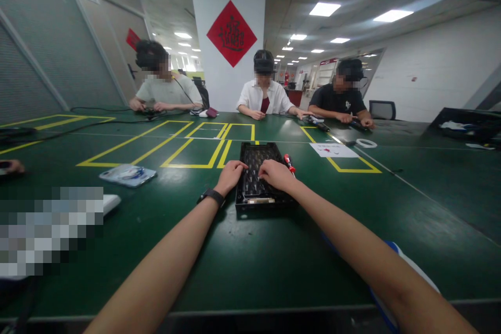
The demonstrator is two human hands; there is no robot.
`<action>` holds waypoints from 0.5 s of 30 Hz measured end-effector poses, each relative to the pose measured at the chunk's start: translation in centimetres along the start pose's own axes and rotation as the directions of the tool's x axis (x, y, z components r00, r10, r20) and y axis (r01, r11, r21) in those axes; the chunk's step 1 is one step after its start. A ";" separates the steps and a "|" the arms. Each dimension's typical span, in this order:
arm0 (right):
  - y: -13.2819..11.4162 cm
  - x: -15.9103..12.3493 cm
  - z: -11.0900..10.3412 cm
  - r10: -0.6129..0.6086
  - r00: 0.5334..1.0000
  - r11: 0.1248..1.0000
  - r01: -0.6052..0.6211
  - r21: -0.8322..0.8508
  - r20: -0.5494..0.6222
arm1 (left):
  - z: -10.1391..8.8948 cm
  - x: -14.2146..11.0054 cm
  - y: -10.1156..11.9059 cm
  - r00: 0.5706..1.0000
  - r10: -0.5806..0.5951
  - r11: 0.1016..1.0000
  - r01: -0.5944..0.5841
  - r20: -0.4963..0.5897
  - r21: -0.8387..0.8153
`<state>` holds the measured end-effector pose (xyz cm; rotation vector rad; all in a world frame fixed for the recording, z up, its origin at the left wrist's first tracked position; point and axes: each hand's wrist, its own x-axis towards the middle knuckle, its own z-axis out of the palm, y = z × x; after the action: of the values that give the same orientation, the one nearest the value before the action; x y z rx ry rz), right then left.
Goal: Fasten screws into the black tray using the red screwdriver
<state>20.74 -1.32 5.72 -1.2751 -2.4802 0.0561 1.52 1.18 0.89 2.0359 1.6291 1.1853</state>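
Observation:
A black flat device [261, 159], like the underside of a keyboard or laptop base, lies on the green table [250, 250] straight ahead of me. My left hand [230, 175], with a dark watch on its wrist, grips the device's left edge with curled fingers. My right hand [276, 174] rests on the device's near right part, fingers bent and pinched down on its surface. What the fingertips hold, if anything, is too small to see. A red-handled screwdriver [288, 162] lies just beside my right hand.
Yellow tape rectangles [172, 148] mark the table. A clear plastic bag [128, 174] lies to the left, a white sheet [333, 150] and a tape ring [366, 143] to the right. Three other people sit at the far side. A black tray [465, 122] stands far right.

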 end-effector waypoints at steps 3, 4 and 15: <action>-0.5 -0.1 -0.2 -0.047 0.999 0.970 0.050 0.237 -0.019 | -0.1 0.0 0.0 1.000 -0.001 1.000 0.001 0.001 0.004; -0.7 -0.2 -0.2 -0.053 0.999 0.936 0.047 0.350 0.008 | -0.1 -0.1 0.0 1.000 0.002 1.000 -0.002 0.002 0.005; -3.0 -1.4 -1.0 -0.176 0.952 0.706 -0.054 0.706 0.249 | -0.1 -0.2 0.0 0.999 0.041 0.999 -0.041 0.002 -0.002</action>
<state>19.50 -4.31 6.80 -0.8693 -2.3246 1.1576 1.45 0.98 0.86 2.0778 1.5918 1.1974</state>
